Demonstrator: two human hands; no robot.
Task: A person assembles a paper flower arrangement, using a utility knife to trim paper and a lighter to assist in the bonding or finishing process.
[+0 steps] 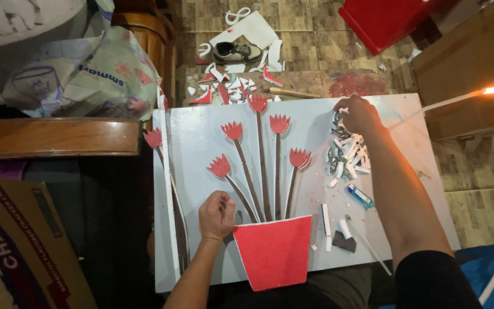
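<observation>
Going left to right across the white board [201, 143]: the left hand [216, 214] rests as a closed fist just left of the red pot [274, 250]; whether it pinches anything I cannot tell. Above the pot stand seven red flowers [232, 130] on dark stems, so the bouquet looks mostly done, though no leaves are stuck on. Right of the pot lies a heap of green leaf pieces [344, 154], where the right hand [358, 114] curls, fingers down, apparently picking one. Below the heap sits one blue lighter [360, 195].
</observation>
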